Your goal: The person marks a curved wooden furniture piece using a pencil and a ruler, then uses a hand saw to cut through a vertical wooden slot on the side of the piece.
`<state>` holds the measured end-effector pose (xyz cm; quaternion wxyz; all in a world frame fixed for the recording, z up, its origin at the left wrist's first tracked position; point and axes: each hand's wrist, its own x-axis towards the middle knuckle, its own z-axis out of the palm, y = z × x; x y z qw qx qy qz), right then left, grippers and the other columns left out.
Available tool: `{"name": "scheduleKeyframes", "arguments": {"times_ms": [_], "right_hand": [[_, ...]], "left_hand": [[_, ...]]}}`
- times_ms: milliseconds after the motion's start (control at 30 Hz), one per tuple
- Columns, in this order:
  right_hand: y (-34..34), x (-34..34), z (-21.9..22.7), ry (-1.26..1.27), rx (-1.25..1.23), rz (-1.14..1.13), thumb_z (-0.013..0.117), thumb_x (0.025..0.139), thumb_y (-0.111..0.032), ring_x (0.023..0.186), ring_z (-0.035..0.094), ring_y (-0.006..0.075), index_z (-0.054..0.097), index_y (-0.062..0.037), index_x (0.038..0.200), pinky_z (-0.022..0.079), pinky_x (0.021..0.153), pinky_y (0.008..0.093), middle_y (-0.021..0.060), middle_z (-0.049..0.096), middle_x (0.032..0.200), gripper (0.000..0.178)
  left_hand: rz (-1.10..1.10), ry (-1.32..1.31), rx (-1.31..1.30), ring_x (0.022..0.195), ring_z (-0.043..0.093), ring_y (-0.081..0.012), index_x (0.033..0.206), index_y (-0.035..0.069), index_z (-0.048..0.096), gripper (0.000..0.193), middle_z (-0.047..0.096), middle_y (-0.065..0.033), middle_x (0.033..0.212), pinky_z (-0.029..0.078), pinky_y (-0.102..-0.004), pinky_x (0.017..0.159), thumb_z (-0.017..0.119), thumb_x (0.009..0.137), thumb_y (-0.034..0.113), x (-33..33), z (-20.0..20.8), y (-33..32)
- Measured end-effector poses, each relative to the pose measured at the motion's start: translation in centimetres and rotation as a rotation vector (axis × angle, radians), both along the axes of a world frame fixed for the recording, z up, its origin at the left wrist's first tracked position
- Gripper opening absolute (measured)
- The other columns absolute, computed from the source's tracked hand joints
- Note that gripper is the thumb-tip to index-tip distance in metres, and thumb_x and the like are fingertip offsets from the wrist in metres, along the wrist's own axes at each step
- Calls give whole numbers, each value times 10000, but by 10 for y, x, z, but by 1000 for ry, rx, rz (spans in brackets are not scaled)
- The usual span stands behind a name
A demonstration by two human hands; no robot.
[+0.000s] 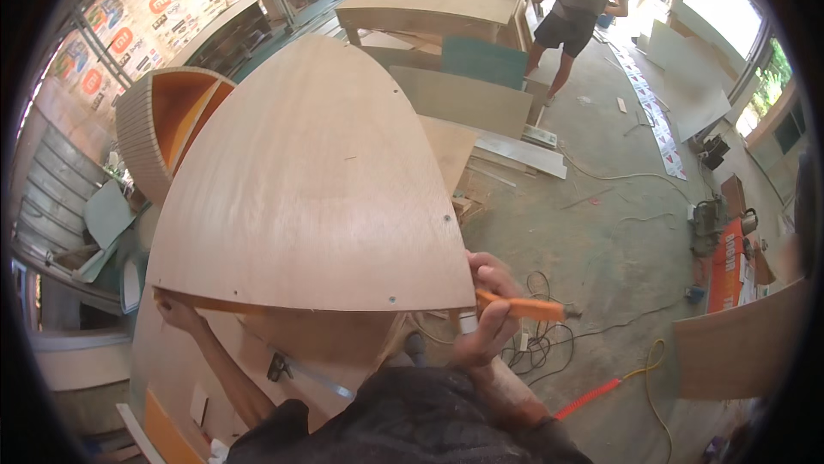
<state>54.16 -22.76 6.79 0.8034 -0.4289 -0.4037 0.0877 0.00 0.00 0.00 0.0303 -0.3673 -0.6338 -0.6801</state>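
A large pale plywood panel [300, 181], curved and narrowing toward its far end, fills the middle of the view. Several screws sit along its margins. At its near left corner my left hand [178, 313] has its fingers curled up against the edge; the fingertips are partly hidden. By the near right corner, my right hand [491, 314] is closed around a slim orange tool [536, 309] with a dark tip pointing right, its exact kind unclear. Some of those fingers lie close to the panel's side edge. A small white piece [468, 321] shows beside the right hand's fingers.
Below the panel, a black clamp [277, 367] lies on a wooden surface. An orange-lined curved shell [159, 133] stands at left. Stacked boards [429, 2] lie behind, near another person [584, 0]. Cables [549, 339] and a red coiled hose [590, 398] cross the floor at right.
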Motion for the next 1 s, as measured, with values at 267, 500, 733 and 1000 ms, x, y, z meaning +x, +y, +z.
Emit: {"name": "scheduleKeyframes", "arguments": {"times_ms": [267,500,733,1000], "right_hand": [[27,129,31,104,-136,20,297,1141,-478,1073,658,234,497,20,1313,497,953,376,202,685,1160,564],[55,215,32,91,-184,-39,280,1141,-492,1065,662,242,466,3,1385,473,1006,424,187,705,1136,582],[77,257,10,149,-156,31,268,1139,-487,1007,659,242,441,10,1407,506,952,412,187,672,1083,590],[147,327,11,121,-148,96,279,1145,-446,907,613,169,470,31,1390,505,885,341,96,594,991,569]], "left_hand": [[249,64,-99,897,646,-213,1108,-39,698,545,717,-131,1013,530,-362,826,612,1054,497,138,58,-77],[303,65,-179,946,651,-230,1206,-61,649,542,710,-153,1078,523,-357,859,568,1085,462,211,61,-129],[298,79,-194,977,614,-189,1212,-69,632,517,684,-135,1073,492,-336,885,533,1109,428,253,44,-175],[230,65,-270,762,559,-130,1082,-42,646,541,627,-40,856,454,-307,673,601,1058,496,318,47,-214]]}}
